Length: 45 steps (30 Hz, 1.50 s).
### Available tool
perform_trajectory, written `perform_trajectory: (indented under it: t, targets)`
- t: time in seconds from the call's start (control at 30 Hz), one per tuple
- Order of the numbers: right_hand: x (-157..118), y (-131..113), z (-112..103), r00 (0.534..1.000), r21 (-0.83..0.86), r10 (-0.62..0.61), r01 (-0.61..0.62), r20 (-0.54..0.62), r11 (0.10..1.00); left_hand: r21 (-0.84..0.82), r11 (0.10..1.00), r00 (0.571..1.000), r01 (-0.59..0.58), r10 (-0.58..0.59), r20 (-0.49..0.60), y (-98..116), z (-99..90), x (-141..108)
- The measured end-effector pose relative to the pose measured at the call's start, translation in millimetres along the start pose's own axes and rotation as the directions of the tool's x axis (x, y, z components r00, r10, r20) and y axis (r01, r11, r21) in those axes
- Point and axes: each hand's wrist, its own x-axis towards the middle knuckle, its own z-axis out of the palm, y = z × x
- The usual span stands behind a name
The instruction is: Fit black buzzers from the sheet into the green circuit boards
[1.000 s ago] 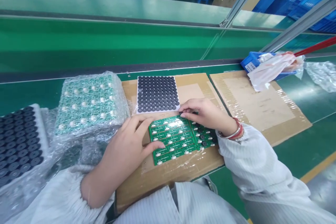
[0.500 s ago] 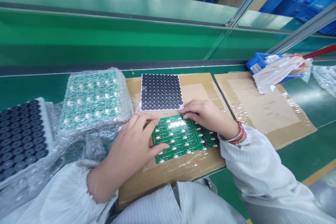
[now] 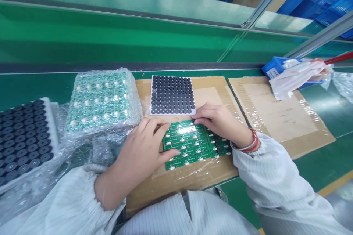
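My left hand (image 3: 146,150) rests at the left edge of a green circuit board panel (image 3: 187,145), its thumb on the board and its fingers apart. At the panel's top right corner, my right hand (image 3: 215,119) has thumb and fingertips pinched together; what lies between them is too small to make out. A second green panel (image 3: 219,145) with some black round parts sits partly under my right wrist. Behind the boards lies a white sheet of black round pads (image 3: 173,95). Both panels lie on cardboard (image 3: 193,176).
Bubble-wrapped green boards (image 3: 102,99) stand left of the pad sheet. Another stack of black pads (image 3: 24,137) lies at the far left among plastic wrap. A second cardboard piece (image 3: 284,117) is to the right, with a blue bin (image 3: 275,68) holding plastic bags behind it.
The whole view has shifted slightly, so things appear a little further right. Both hands keep nearly the same places at the panel.
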Motion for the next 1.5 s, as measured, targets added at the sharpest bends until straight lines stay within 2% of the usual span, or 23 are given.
perform_trajectory:
  t: [0.43, 1.0, 1.33, 1.5]
  targets:
    - [-0.8, -1.7, -4.6, 0.999, 0.042, 0.034, -0.036, 0.038, 0.998, -0.025, 0.999, 0.999, 0.023, -0.022, 0.036, 0.9, -1.0, -1.2]
    - [0.5, -0.9, -1.7, 1.0, 0.028, 0.023, -0.024, 0.017, 0.999, -0.047, 0.999, 1.0, 0.002, -0.003, -0.009, 0.1, 1.5, -0.6]
    - [-0.9, 0.0, -5.7, 0.993, 0.119, 0.119, -0.121, 0.027, 0.985, -0.04, 0.999, 1.0, 0.01, -0.01, -0.011, 1.1, 2.3, 0.6]
    - [-0.6, -2.0, -7.2, 0.992, 0.102, 0.125, -0.128, 0.033, 0.987, -0.038, 0.999, 1.0, -0.002, 0.001, -0.031, 0.5, 2.8, 0.1]
